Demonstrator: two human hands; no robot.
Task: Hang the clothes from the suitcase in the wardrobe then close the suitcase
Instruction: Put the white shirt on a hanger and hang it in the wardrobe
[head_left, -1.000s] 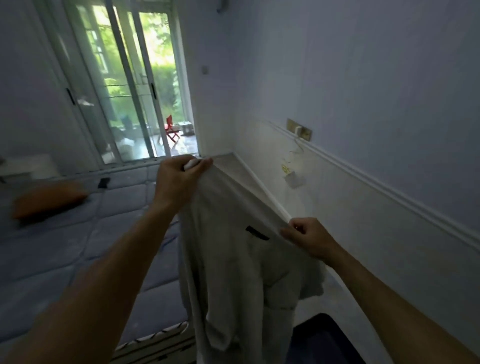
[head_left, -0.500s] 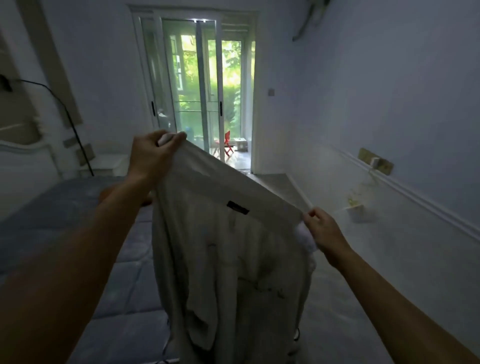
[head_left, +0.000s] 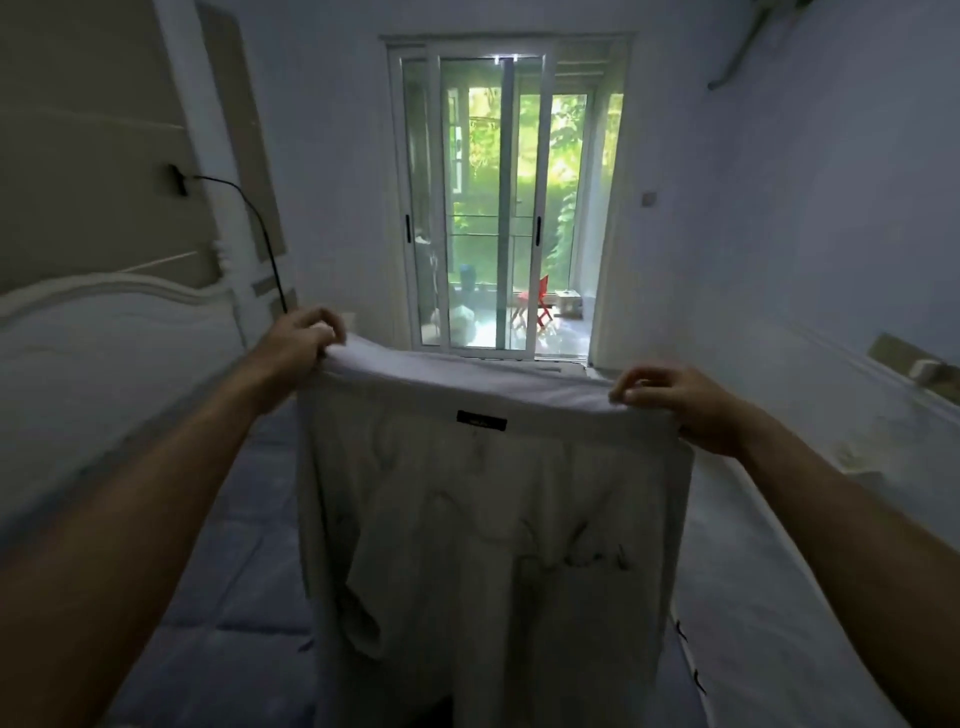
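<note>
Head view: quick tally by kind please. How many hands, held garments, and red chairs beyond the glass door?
Hands: 2, left hand and right hand, each gripping the garment's top edge
Garments: 1, white garment
Chairs: 1, red chair
Total: 4

Room was dim overall, with a cool bluish cast. The only light source seen was the glass door (head_left: 511, 208) at upper centre; daylight through it was bright and the greenery outside blew out to yellow-green glare. Backlit trousers (head_left: 488, 519) at centre read grey and flat with faint crease shadows, and their top edge caught a pale rim. Forearms at lower left and lower right were dark, and the left hand (head_left: 304, 338) and right hand (head_left: 675, 400) were lit slightly on the knuckles. Headboard (head_left: 104, 312) at left was murky. Wide-angle bend curved lines near the edges. Soft focus throughout, corners smeared, trouser label unreadable.
</note>
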